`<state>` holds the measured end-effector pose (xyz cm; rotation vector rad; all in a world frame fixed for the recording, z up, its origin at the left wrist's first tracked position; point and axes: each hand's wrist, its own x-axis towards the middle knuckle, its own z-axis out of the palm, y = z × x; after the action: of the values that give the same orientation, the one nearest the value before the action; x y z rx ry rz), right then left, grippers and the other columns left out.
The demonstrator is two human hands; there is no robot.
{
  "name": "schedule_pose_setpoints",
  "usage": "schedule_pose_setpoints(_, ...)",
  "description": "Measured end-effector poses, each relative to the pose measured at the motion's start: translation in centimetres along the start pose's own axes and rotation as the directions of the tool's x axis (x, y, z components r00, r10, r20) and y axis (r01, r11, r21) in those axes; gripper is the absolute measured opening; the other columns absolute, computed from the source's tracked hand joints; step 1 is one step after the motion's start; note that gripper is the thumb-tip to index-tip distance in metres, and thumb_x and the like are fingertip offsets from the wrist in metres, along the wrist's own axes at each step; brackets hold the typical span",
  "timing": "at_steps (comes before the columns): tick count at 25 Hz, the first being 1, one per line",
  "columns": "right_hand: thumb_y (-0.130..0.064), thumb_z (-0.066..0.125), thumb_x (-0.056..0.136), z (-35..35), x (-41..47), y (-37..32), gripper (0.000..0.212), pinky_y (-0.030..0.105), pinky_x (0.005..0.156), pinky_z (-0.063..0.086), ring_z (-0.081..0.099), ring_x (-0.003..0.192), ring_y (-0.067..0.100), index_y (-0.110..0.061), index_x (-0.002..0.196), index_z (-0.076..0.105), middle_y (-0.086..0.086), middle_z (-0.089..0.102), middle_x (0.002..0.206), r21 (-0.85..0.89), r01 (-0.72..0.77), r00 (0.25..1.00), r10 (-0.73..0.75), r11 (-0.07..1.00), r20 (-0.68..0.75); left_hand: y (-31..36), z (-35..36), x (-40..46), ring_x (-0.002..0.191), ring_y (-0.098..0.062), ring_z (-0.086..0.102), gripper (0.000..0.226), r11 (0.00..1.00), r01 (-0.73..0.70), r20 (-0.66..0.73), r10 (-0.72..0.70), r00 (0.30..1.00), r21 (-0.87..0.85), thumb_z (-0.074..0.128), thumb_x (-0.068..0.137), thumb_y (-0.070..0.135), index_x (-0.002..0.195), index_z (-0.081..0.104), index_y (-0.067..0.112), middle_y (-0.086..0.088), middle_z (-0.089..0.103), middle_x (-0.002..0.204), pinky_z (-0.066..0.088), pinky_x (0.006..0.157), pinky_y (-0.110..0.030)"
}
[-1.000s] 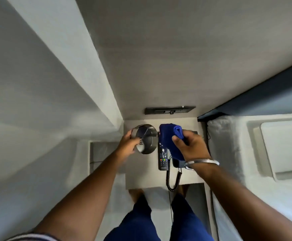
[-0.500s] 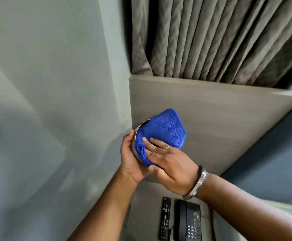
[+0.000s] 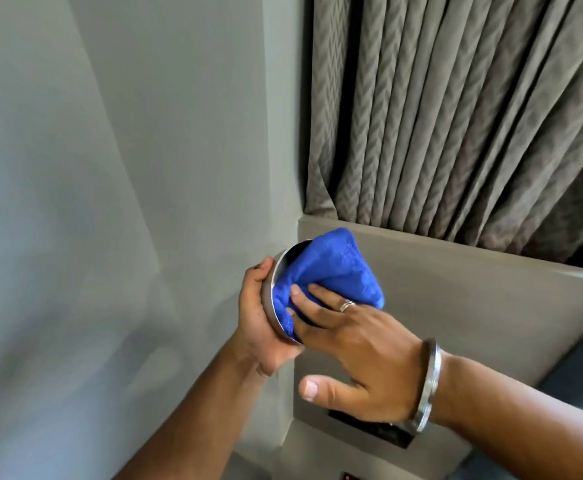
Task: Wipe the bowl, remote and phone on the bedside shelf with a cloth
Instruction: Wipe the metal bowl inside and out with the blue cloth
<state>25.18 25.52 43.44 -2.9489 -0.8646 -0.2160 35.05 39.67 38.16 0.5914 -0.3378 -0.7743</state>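
My left hand [image 3: 259, 317] grips a steel bowl [image 3: 270, 296] from behind, holding it up in the air tilted on its side with the mouth facing right. A blue cloth [image 3: 331, 271] is stuffed into the bowl's mouth and bulges out of it. My right hand [image 3: 356, 344] presses the cloth into the bowl with its fingers, thumb spread below. It wears a ring and a steel bangle. Only the top tip of the remote [image 3: 347, 476] shows at the bottom edge. The phone is out of view.
A grey wall [image 3: 110, 202] fills the left. A grey headboard panel [image 3: 456, 306] stands behind my hands, with pleated curtains [image 3: 456, 116] above it. A dark switch plate [image 3: 373, 427] sits on the panel below my right wrist.
The bowl was lifted off the shelf and the cloth pushed into it. Since half a second ago, the view tilted up, the remote and phone slid out of view, and my right fingers shifted lower on the cloth.
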Motion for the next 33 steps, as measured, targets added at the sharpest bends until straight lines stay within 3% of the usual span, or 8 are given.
schedule_pose_setpoints(6,-0.086,0.020,0.073,-1.0,0.6,1.4,0.102,0.042,0.116,0.018,0.010,0.147,0.019,-0.021,0.151,0.012,0.001,0.013,0.160,-0.138,-0.086,0.996,0.083,0.987,-0.024,-0.2,1.0,-0.8,0.132,-0.039,0.046,0.070,0.999,0.028,-0.015,-0.027,1.000,0.028,0.053,0.085,0.054,0.139,0.053,0.010,-0.022,0.053,0.138,0.028,0.114,-0.057)
schedule_pose_setpoints(11,-0.072,0.024,0.089,-0.1,-1.5,0.3,0.078,0.041,0.117,0.020,0.012,0.146,0.017,-0.020,0.147,0.027,0.004,0.021,0.159,0.140,0.112,0.993,-0.108,0.984,-0.037,0.5,2.2,-1.6,0.113,-0.034,0.061,0.067,0.998,0.031,0.028,-0.033,0.999,0.052,0.051,0.087,0.054,0.127,0.060,0.001,-0.021,0.067,0.118,0.047,0.100,-0.042)
schedule_pose_setpoints(16,-0.075,0.035,0.079,-0.9,0.0,0.2,0.090,0.043,0.117,0.017,0.002,0.147,0.018,-0.018,0.148,0.026,0.006,0.014,0.160,-0.060,0.089,0.986,-0.096,0.994,-0.139,-0.1,3.7,-1.9,0.131,-0.037,0.044,0.067,0.997,0.080,0.047,-0.080,0.996,-0.005,0.047,0.090,0.058,0.135,0.052,0.009,-0.021,0.053,0.132,0.031,0.113,-0.053)
schedule_pose_setpoints(22,-0.094,0.031,0.062,-2.2,0.4,0.6,0.112,0.045,0.111,0.031,0.036,0.137,0.024,-0.018,0.143,0.037,0.002,0.043,0.148,-0.098,-0.109,0.981,0.092,0.989,-0.170,1.1,2.4,-2.7,0.124,-0.035,0.056,0.065,0.991,-0.064,-0.046,0.070,0.997,0.116,0.056,0.084,0.054,0.132,0.060,0.012,-0.017,0.062,0.131,0.038,0.108,-0.055)
schedule_pose_setpoints(24,-0.095,0.032,0.062,-2.1,0.2,0.3,0.096,0.036,0.093,0.045,0.057,0.104,0.019,-0.022,0.119,0.057,-0.004,0.064,0.114,-0.092,-0.064,0.983,0.047,0.994,-0.175,1.6,2.3,-2.9,0.108,-0.031,0.064,0.059,0.972,-0.111,-0.105,0.136,0.985,0.208,0.058,0.078,0.056,0.118,0.070,0.014,-0.014,0.070,0.117,0.045,0.096,-0.048)
schedule_pose_setpoints(26,-0.092,0.037,0.065,-1.4,-0.3,-0.4,0.075,0.029,0.073,0.046,0.051,0.075,0.011,-0.026,0.092,0.058,-0.010,0.059,0.083,0.012,0.013,0.986,-0.011,1.000,-0.164,1.6,2.3,-3.0,0.093,-0.028,0.068,0.053,0.952,-0.131,-0.162,0.181,0.970,0.276,0.060,0.074,0.056,0.104,0.075,0.015,-0.011,0.073,0.101,0.046,0.082,-0.039)
schedule_pose_setpoints(29,-0.078,0.056,0.069,-0.9,0.1,-1.5,0.054,0.027,0.062,0.045,0.048,0.065,0.007,-0.025,0.078,0.053,-0.010,0.053,0.070,0.323,0.050,0.991,-0.006,0.945,-0.136,0.9,1.9,-3.0,0.098,-0.030,0.067,0.052,0.945,-0.209,-0.178,0.258,0.950,0.251,0.059,0.079,0.051,0.111,0.071,0.011,-0.012,0.072,0.103,0.051,0.086,-0.040)
schedule_pose_setpoints(33,-0.037,0.074,0.078,-1.9,1.7,-2.6,0.029,0.024,0.052,0.040,0.047,0.054,0.004,-0.019,0.067,0.055,-0.006,0.049,0.058,0.851,-0.014,0.997,0.073,0.525,-0.028,0.9,1.7,-2.9,0.101,-0.028,0.066,0.061,0.909,-0.340,-0.113,0.375,0.920,0.241,0.052,0.084,0.046,0.139,0.051,0.020,-0.009,0.070,0.110,0.055,0.082,-0.040)
